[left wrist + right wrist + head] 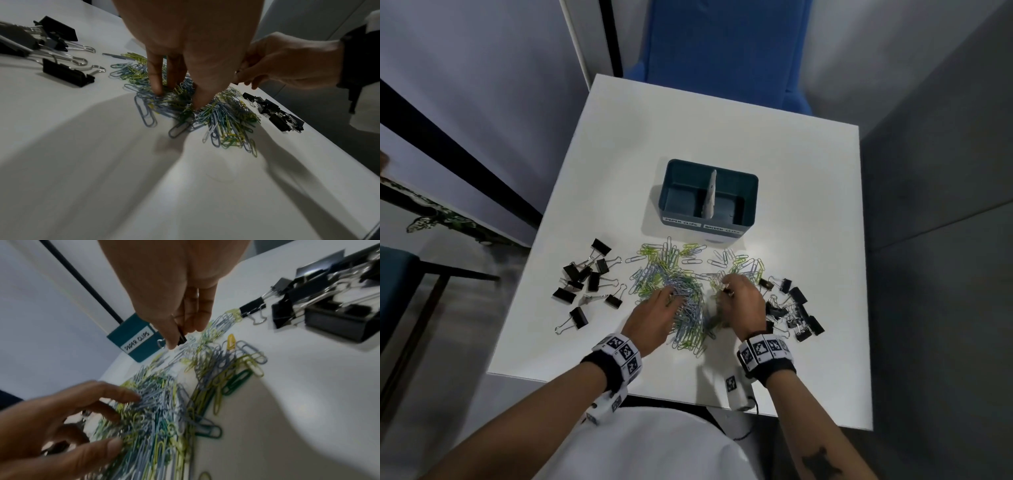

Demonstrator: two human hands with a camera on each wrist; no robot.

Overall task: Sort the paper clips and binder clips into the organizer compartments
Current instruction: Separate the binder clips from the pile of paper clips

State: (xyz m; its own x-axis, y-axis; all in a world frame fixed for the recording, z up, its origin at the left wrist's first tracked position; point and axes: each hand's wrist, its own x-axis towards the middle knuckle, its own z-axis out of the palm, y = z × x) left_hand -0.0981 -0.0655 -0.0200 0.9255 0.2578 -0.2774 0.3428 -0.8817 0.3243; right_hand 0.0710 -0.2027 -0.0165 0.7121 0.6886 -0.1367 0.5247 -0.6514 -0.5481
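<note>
Wire paper clips [681,291] under spread left hand [654,317], right hand [743,305] pinching black binder clip [182,337]

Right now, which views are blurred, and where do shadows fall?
Head view: mostly sharp, organizer labels only partly legible. Left wrist view: broad shadows cross the table near the camera. Right wrist view: left hand and paper clips smeared by blur; binder clips soft.

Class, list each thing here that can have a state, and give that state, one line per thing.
organizer: both compartments empty, upright divider.
paper clip pile: loose, unsorted on table.
left binder clips: scattered, unsorted.
right binder clips: heaped, unsorted.
left hand: fingers pressing into pile.
right hand: pinching a small binder clip.
</note>
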